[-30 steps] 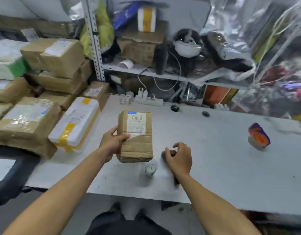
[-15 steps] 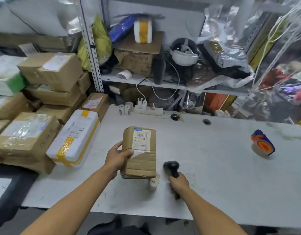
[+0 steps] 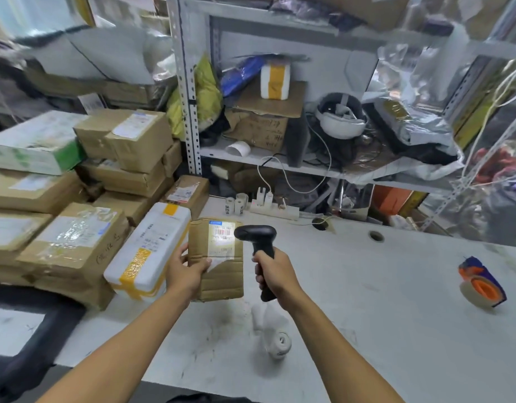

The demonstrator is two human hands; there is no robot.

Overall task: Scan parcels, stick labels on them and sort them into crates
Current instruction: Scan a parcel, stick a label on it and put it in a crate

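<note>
My left hand (image 3: 187,271) grips a small brown cardboard parcel (image 3: 221,274) by its left side, holding it above the white table (image 3: 381,315). A white shipping label (image 3: 221,237) with a barcode faces up on its top half and is lit brightly. My right hand (image 3: 275,274) grips the handle of a black barcode scanner (image 3: 255,234), whose head sits just right of the label and points at it. A roll of white labels (image 3: 275,338) lies on the table below the scanner.
Stacked cardboard parcels (image 3: 73,237) and a white foam box with yellow tape (image 3: 147,251) crowd the table's left. A tape dispenser (image 3: 480,283) lies at the right. A power strip (image 3: 274,209) and small label rolls (image 3: 235,205) sit at the back under the metal shelving (image 3: 190,112).
My right hand has lifted the scanner off the table and raised it up to the parcel's label. The label now glows with light. My left hand keeps holding the parcel.
</note>
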